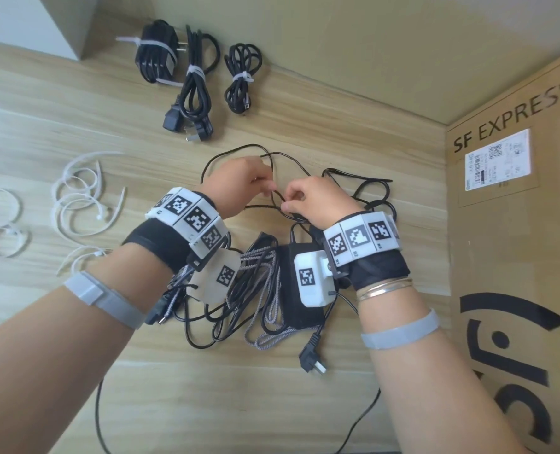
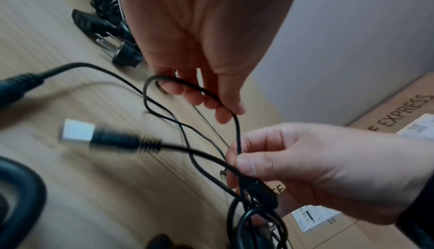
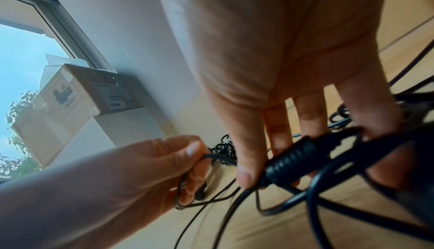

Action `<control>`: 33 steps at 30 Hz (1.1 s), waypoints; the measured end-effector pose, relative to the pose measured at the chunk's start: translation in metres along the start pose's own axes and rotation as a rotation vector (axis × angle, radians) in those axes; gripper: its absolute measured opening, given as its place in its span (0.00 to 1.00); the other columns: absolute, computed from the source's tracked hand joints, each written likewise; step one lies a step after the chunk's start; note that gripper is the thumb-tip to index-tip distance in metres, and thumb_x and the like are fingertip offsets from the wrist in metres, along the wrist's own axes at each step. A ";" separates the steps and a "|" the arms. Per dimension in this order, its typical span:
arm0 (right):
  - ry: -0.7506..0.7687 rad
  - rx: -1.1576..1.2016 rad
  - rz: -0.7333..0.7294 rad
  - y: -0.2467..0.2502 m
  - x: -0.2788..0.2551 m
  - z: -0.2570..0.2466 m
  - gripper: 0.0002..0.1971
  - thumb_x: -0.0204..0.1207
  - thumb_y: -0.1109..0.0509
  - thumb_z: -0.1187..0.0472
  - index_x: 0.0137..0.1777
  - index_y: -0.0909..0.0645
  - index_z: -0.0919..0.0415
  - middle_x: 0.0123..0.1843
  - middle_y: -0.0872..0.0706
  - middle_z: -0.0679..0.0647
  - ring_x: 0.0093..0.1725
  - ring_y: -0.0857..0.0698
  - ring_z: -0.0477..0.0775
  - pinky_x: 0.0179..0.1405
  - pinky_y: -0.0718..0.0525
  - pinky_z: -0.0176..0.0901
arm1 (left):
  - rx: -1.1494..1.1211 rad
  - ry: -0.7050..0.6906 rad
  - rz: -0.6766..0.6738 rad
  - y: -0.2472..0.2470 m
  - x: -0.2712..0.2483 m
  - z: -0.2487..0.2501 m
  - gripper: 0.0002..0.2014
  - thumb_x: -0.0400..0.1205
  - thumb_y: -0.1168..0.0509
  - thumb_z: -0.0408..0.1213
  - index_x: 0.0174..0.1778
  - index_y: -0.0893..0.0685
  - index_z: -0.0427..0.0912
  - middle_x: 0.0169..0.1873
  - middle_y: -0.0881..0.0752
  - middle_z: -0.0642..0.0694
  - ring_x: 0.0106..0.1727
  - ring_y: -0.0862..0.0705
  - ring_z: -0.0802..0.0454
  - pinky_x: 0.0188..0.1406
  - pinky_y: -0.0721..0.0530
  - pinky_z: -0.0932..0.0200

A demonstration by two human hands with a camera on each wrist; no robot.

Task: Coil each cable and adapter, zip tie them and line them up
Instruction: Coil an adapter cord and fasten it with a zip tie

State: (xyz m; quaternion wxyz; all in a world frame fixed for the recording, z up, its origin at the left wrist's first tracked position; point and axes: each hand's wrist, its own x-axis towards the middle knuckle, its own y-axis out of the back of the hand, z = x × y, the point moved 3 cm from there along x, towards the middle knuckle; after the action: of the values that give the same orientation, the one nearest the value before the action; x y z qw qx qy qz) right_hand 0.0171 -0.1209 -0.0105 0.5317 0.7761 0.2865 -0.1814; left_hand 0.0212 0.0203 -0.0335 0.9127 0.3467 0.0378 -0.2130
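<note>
Your left hand [image 1: 239, 185] pinches the thin black cable [image 1: 273, 191] above the bench [image 1: 75, 126]; your right hand [image 1: 311, 201] pinches the same cable just beside it. Its loose loops spread left-to-right, with no single heading.

The camera on my head looks forward and down over both forearms at the wooden table [image 1: 75, 132], wide enough to catch the SF Express box [image 1: 514, 224] at my right. The one on my left wrist runs along my left hand [image 2: 199, 36], very near, facing the right hand [image 2: 317, 167]. The right-wrist one looks back across my right hand [image 3: 270, 52] toward a window [image 3: 21, 52] (both wrist views blur). All three share the thin black cable [image 1: 273, 188] between my hands.
</note>
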 end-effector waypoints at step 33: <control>0.030 -0.067 0.154 0.019 -0.013 0.014 0.09 0.79 0.36 0.53 0.39 0.25 0.52 0.38 0.13 0.44 0.43 0.16 0.51 0.50 0.18 0.52 | -0.178 0.152 -0.412 -0.026 -0.006 0.010 0.19 0.84 0.50 0.29 0.60 0.17 0.47 0.55 0.16 0.49 0.56 0.21 0.51 0.58 0.28 0.63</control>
State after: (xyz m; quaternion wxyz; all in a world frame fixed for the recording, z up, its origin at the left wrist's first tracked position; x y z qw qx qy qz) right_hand 0.0194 -0.1421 0.0055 0.5654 0.7803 0.2397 -0.1184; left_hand 0.0041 -0.0010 -0.0409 0.8715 0.2648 0.1951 -0.3638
